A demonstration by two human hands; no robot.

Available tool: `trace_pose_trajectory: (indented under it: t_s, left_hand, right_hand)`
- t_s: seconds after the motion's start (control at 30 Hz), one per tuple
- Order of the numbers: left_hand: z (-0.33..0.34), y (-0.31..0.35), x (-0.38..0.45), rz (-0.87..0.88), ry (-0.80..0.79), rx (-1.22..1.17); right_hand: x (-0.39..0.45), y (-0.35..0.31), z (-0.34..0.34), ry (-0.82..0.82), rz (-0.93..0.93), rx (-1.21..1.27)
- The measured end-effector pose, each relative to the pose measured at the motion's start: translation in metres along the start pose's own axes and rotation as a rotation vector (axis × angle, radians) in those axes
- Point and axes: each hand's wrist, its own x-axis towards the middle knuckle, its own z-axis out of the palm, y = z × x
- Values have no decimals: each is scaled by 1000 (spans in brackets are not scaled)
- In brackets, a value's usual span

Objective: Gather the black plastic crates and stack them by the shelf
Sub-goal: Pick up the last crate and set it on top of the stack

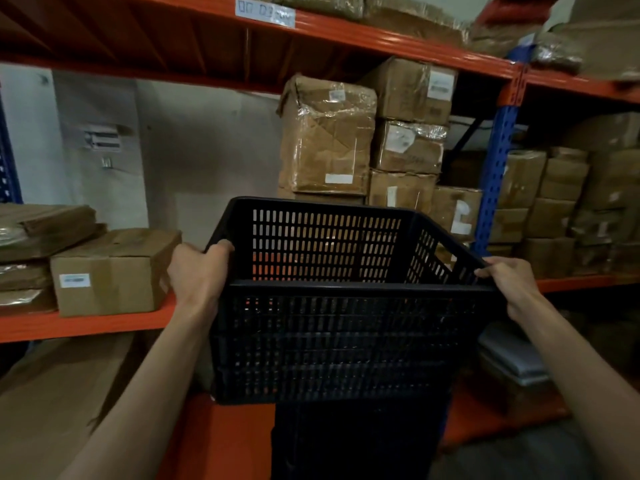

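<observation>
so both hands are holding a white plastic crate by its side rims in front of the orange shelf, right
Not quite: the crate is black, not white. The head view shows the left hand and right hand gripping its side rims in front of the orange shelf.

The black crate [346,306] fills the middle, held at its top rim by the left hand [199,271] and the right hand [509,282]. Behind it, over the orange shelf beam [86,323], there is an open gap back to the grey wall [207,150]. A small cardboard box [110,271] blocks the left of that gap, just beside the left hand. Tall stacked boxes [363,143] wall off the right of it, close behind the crate's far rim. The blue post [495,168] stands past the right hand. The upper shelf [207,39] hangs well above. Under the crate it is dark, and something black [356,441] stands there.
</observation>
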Motion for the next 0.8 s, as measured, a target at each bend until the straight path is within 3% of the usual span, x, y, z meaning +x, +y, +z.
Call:
trace_pose_trajectory:
  t_s: [0.37,0.6,0.8]
  left_hand:
    - [71,-17,-1,-63,-55,15]
    - [130,-43,-3,-98,10,-24]
    - [172,-66,-9,-87,16,78]
  right_hand:
    - [71,28,-4,19,10,-19]
    - [146,65,4,-50,43,-70]
    - [194,100,9,-64,67,-111]
